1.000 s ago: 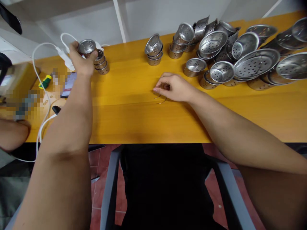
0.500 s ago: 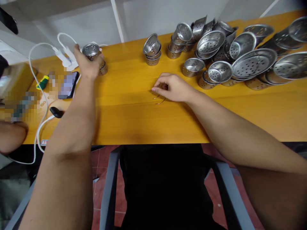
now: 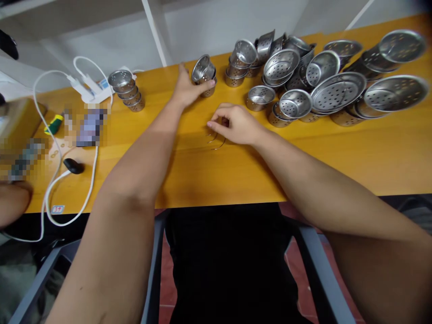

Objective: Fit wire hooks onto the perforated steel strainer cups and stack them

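Note:
My left hand (image 3: 189, 90) is spread open beside a short stack of perforated steel cups (image 3: 203, 69). Its thumb crosses in front of the stack and its fingers stand to the left; I cannot tell whether it touches the metal. The top cup of that stack tilts. My right hand (image 3: 234, 123) is closed in a pinch just above the tabletop, with thin curved wires (image 3: 220, 145) poking out below its fingers. What else is in that palm is hidden. Farther left stands another stack of perforated steel cups (image 3: 128, 92), with no hand on it.
Many perforated steel cups (image 3: 295, 104) crowd the right side of the wooden table (image 3: 189, 180). On the left are a white power strip (image 3: 97, 92), looping white cables, a phone (image 3: 90, 128), a green-yellow tool handle (image 3: 54, 124) and a black object (image 3: 73, 166). Another person's arm (image 3: 13, 202) rests at far left.
My left hand has let go of the left cup stack and moved right to the tilted stack. My right hand keeps its pinch on the wires. The view has shifted slightly.

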Demonstrator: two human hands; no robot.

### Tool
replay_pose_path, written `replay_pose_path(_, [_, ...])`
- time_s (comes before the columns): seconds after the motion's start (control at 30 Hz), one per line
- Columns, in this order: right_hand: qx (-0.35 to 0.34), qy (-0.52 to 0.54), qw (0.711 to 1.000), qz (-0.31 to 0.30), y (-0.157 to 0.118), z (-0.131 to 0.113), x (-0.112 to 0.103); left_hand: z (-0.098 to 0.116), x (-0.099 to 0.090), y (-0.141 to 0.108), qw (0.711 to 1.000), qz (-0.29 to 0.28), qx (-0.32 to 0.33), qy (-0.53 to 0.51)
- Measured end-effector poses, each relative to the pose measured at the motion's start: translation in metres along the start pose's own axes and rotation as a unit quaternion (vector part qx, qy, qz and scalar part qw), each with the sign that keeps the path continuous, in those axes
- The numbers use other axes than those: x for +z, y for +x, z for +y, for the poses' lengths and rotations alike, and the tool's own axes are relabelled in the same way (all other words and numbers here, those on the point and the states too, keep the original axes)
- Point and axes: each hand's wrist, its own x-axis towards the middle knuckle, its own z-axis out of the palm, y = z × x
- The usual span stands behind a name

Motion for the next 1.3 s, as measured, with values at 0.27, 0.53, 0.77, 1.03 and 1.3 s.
replay_pose_path(0.27, [-0.012,-0.002,1.000,-0.010,0.001,-0.003,0.001,0.039,0.038,0.008,0.995,0.075,0.008,0.071])
replay_pose_path(0.53, [-0.005,-0.001,1.000,-0.001,0.002,-0.001,0.002,0.011,0.015,-0.007,0.989,0.033,0.125,0.074])
replay_pose_path(0.77, [0.005,0.004,1.000,0.003,0.001,0.002,0.005,0.005,0.007,-0.010,0.976,0.054,0.200,0.067])
replay_pose_path(1.03, [0.006,-0.009,0.989,0.146,-0.001,-0.006,-0.002,0.047,-0.033,-0.079,0.948,-0.013,0.304,0.097])
replay_pose_path(1.3, [-0.056,0.014,0.993,0.100,-0.008,-0.030,0.000,0.043,-0.072,-0.186,0.961,-0.096,0.246,0.075])
